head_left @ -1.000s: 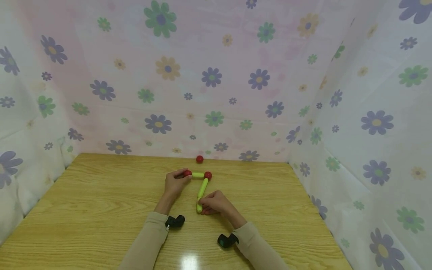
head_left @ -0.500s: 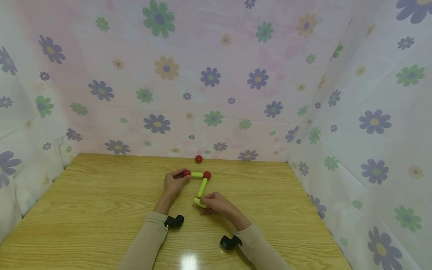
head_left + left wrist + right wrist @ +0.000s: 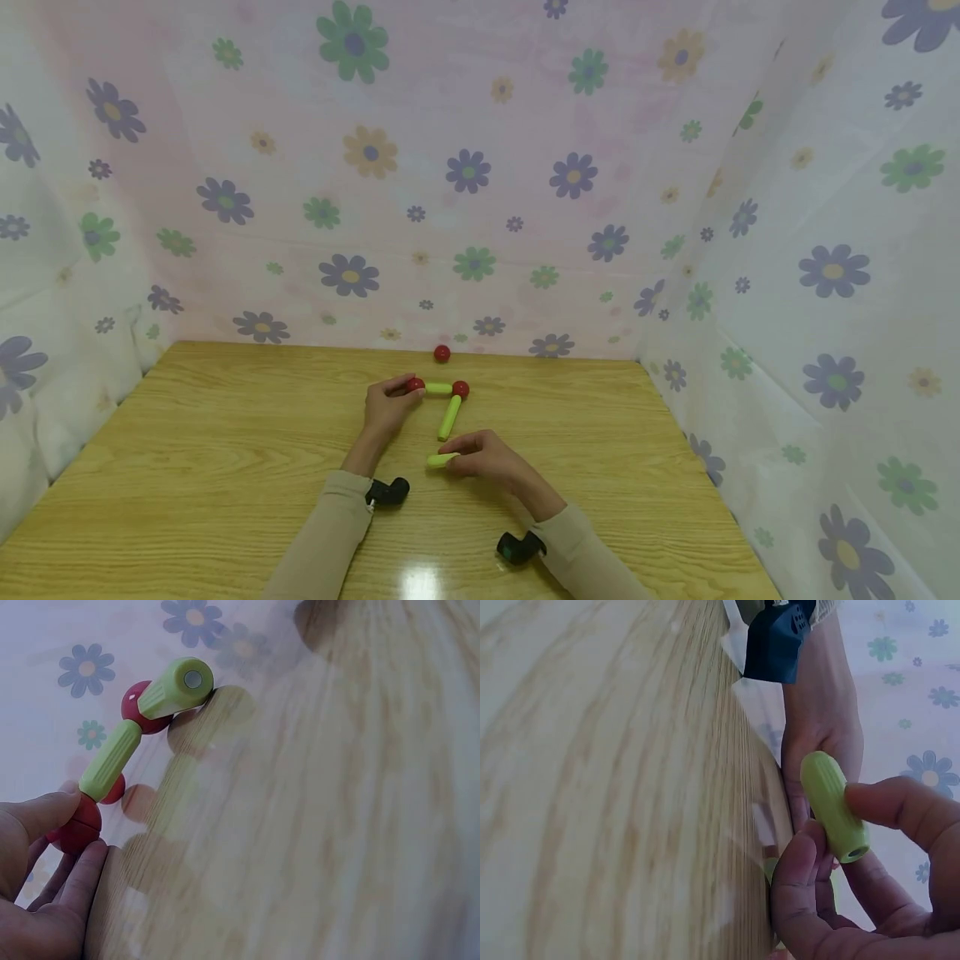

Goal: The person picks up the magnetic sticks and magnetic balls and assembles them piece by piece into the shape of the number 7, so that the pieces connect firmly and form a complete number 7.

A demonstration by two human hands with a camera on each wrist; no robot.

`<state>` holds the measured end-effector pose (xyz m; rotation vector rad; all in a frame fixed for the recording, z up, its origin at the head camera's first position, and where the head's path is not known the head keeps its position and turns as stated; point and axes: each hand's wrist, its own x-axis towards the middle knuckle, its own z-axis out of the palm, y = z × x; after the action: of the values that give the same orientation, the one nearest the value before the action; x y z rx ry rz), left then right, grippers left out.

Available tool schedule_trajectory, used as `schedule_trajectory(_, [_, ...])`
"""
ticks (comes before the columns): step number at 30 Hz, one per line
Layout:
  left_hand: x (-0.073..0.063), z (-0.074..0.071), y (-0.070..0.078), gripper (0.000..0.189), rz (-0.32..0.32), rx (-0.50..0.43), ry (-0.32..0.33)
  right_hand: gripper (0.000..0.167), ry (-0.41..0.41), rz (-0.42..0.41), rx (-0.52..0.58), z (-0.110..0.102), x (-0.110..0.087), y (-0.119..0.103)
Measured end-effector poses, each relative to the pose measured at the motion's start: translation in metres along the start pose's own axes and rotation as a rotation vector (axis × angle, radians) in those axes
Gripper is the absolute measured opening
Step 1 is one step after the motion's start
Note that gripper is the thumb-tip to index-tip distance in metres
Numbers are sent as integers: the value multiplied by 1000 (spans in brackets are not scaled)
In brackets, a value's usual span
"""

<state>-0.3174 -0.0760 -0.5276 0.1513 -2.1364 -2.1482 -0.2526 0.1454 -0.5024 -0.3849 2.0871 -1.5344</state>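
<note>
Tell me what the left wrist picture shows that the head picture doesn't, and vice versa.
Only the left wrist view shows the round grey disc in the end of a green stick. Only the head view shows the beige sleeves and the loose green stick pinched by the right hand. Both show the left hand pinching a red ball, two more red balls, two green sticks and the wooden table.

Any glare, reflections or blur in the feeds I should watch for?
Head: a white glare patch sits on the table at the bottom edge; left wrist: the balls and sticks reflect faintly in the table, whose grain looks soft at right; right wrist: the held stick reads clearly, but the table's grain is soft at left.
</note>
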Motion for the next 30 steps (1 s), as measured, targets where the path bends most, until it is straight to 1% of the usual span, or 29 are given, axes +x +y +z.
schedule_trajectory(6, [-1,0,2,46,-5,1,0,28,8,-15,12,4,-2,-2])
schedule_trajectory(12, [-1,1,3,45,-8,23,8,23,16,8,20,6,-4,-1])
schedule_trajectory(15, [0,1,3,45,-11,23,10,23,11,15,34,7,-3,-1])
schedule_trajectory(22, [1,0,3,44,-2,-2,7,25,-4,-13,53,8,-3,-4])
schedule_trajectory(30, [0,0,3,45,-11,-4,0,29,-25,14,73,11,-2,-4])
